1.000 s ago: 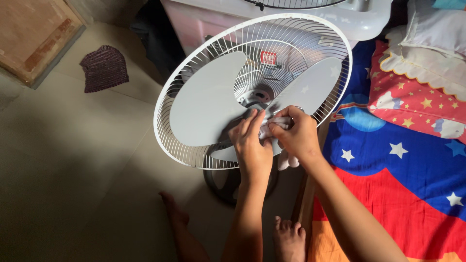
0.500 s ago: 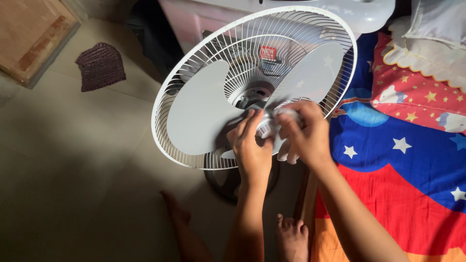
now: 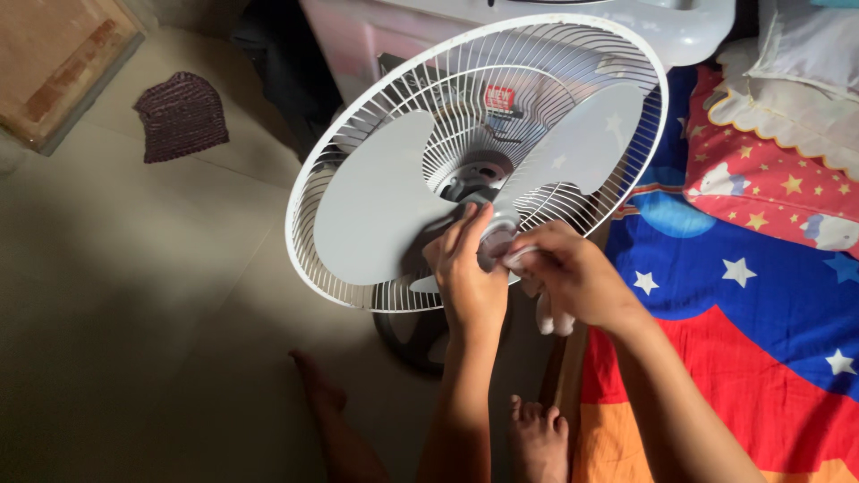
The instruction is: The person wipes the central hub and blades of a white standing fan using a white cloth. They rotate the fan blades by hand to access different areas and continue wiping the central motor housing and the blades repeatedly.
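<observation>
Cloth (image 3: pixel 546 315) in right hand (image 3: pixel 577 277) — lower, off fan hub (image 3: pixel 495 240) now

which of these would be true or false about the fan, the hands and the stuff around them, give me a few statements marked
1. The left hand rests on the hub of the pale grey plastic fan blades. True.
2. The right hand is empty. False: it pinches a small white cloth at the hub.
3. The white wire fan guard has its front cover on. False: the blades lie exposed, with only the rear grille behind them.
4. A dark purple knitted cloth lies on the floor to the fan's left. True.
5. The bedsheet with stars is plain green. False: it is blue, red and orange.
</observation>
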